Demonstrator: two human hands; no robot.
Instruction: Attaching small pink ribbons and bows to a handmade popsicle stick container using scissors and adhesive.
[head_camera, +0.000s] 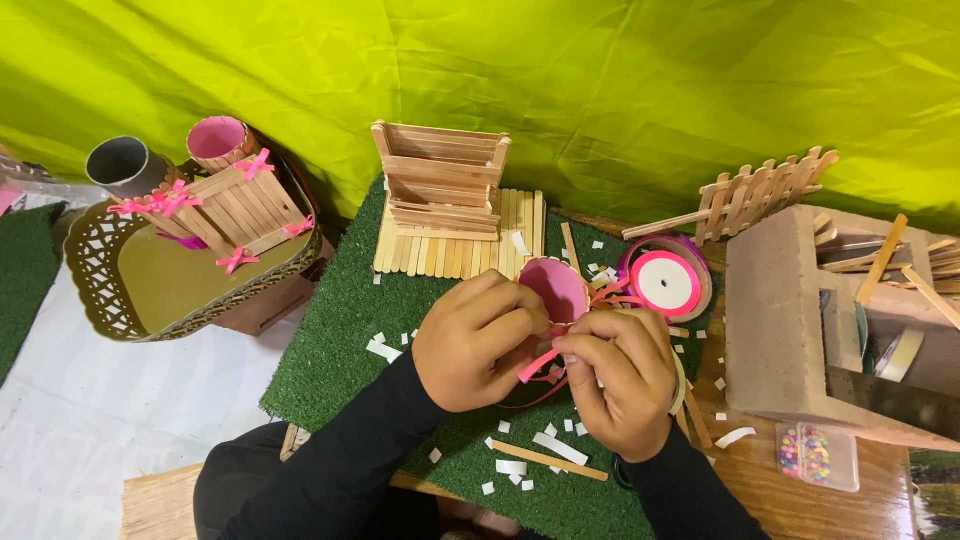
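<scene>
left hand (478, 340): fingers curled round the near-left side of the cup, grip pressed onto its wall and onto the ribbon at the fingertips; holds the cup steady.
right hand (622, 380): thumb + forefinger pinched on the pink ribbon (538, 364), just at 3 o'clock of the left fingertips; both grips meet on the same short length.
cup (556, 288): small round, pink inside, wood-strip outside, mouth facing up twd the camera; sits at 12 o'clock of both grips, touching the left hand, on the green turf mat (340, 340).
key relation: ribbon's loose end runs low-left to up-right, approx 8 to 2 o'clock, passing betw. the two grips and on twd the spool; cup is just beyond the pinch, nearer the left hand than the right.
spool (665, 282): pink ribbon reel lying flat, at 3 o'clock of the cup, near but apart; strands trail from it to the hands.
rest of worktop: stick crate (440, 180) on a stick raft at 12 o'clock; finished stick box w/ pink bows (235, 210) on a lattice-edged tray (100, 290) at 10 o'clock; stick fence (765, 190) + cardboard box (780, 320) at 2–3 o'clock; small clear tub of beads (818, 455) at 4 o'clock.
scraps: white paper bits and a loose stick (548, 460) on the mat at 6 o'clock, under the wrists.
</scene>
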